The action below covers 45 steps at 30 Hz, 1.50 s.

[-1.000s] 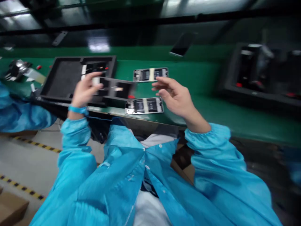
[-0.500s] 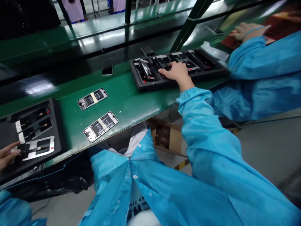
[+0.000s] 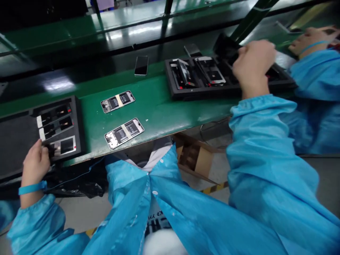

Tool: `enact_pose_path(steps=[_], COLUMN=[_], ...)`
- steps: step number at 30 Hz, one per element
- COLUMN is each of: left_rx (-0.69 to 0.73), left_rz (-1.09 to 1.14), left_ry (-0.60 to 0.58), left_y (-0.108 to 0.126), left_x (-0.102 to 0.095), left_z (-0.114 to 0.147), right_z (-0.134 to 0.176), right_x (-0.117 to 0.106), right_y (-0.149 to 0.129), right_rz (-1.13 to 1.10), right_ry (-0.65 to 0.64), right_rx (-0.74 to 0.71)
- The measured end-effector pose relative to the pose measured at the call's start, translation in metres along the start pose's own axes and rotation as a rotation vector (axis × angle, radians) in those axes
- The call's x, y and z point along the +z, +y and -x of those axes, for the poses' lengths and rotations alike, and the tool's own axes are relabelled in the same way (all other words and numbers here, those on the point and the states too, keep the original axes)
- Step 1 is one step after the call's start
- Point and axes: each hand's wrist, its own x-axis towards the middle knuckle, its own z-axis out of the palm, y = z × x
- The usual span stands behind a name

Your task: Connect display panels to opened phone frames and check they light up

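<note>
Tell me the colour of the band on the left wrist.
Light blue wristband, close to the sleeve colour; the head view shows it.

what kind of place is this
Most likely a phone assembly line in a factory. Open phone frames lie on a long green belt, black trays hold more parts, and the right hand and a neighbour's arm come from matching blue smocks.

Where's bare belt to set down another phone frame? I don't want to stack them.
Bare green belt lies between the two open frames and the right tray. It is crowded at the left tray under the left hand, and under the right hand.
</note>
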Motion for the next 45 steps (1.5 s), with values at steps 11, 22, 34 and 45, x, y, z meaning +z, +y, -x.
enact_pose_path(steps=[11,22,34,45], left_rx=[0.047,-0.013,-0.051,-0.046], left_rz=[1.69,1.964,2.023,2.044], left_ry=[-0.944,-1.177,-1.166,-1.043], left_y=[0.255,0.285,0.28,0.284], left_x=[0.041,0.054,0.061,0.055], left_z=[0.091,0.112,0.105,0.097], right_z=[0.196,0.204,0.205,0.209], right_x=[-0.026,-0.003,0.003,0.001], right_y=[-0.199,-0.216,-0.211,-0.212], right_rz=[-1.003,-1.054,-1.056,-1.013], right_ry=[-0.36,-0.572,-0.485,-0.523], right_rx=[-1.013,-0.916,-0.992,-0.945])
